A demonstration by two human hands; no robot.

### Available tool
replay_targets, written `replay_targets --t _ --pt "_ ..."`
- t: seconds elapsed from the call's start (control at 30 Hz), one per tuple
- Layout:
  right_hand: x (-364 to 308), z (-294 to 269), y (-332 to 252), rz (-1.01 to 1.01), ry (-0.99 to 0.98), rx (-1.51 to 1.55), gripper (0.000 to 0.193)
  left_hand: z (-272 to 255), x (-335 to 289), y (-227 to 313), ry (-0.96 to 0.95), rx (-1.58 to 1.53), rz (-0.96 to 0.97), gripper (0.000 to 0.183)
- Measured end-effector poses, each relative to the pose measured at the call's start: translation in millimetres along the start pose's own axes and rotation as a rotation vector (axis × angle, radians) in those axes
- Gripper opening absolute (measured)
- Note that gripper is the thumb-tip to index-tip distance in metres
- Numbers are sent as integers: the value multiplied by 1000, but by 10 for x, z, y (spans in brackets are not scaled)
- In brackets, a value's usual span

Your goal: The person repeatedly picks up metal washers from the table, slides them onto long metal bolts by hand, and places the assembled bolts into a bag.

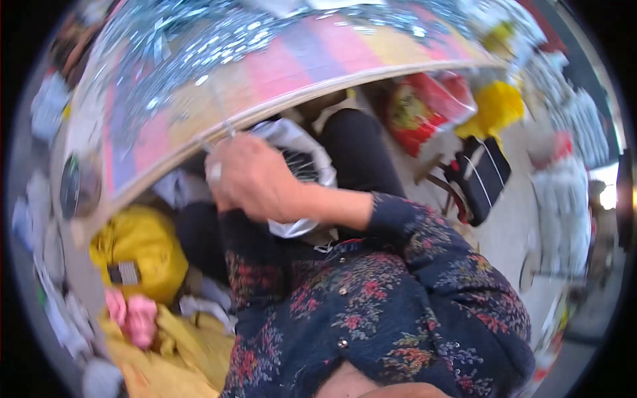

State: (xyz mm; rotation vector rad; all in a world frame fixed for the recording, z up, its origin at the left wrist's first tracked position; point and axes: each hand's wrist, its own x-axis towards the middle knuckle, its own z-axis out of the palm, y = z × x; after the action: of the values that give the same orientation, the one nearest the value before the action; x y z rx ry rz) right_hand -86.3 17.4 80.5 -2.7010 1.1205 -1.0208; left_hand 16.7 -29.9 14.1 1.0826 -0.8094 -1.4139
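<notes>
One dark, flowered top (371, 298) fills the foreground, its wearer seated with dark-trousered legs (361, 146) under the desk (285, 66). Ahead of the chest, both bare hands meet at the desk's near edge: the right grip (259, 174) crosses in front and largely hides the left grip (217, 179). Motion blur covers them, so I cannot tell whether either is clamped on anything; thin silvery bits show just beyond the fingers, at the edge. Below the hands, a white bag (325, 156) with dark contents sits between the knees. To the left lie a yellow cloth (179, 351), a pink cloth (141, 318) and a full, rounded yellow bag (142, 249). Right of the legs, a red package (418, 116), a bright yellow bag (494, 109) and a black item with white stripes (483, 174) stand near the pale floor (507, 249). The desktop carries faded pink, yellow and bluish bands, and many shiny silver pieces (245, 33) spread over its farther half. Pale stacked bundles (561, 219) line the room's right side, beside a bright light (608, 196).
</notes>
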Motion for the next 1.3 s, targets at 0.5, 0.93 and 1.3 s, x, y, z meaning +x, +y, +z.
replay_targets --t 0.5,0.93,1.3 --pt "271 63 -338 -132 210 72 18 -207 -298 129 152 -273 46 12" --pt "437 290 200 484 -135 215 7 -264 -280 116 83 -364 129 8" --pt "390 207 633 262 -87 652 28 -261 -335 118 21 -392 117 10"
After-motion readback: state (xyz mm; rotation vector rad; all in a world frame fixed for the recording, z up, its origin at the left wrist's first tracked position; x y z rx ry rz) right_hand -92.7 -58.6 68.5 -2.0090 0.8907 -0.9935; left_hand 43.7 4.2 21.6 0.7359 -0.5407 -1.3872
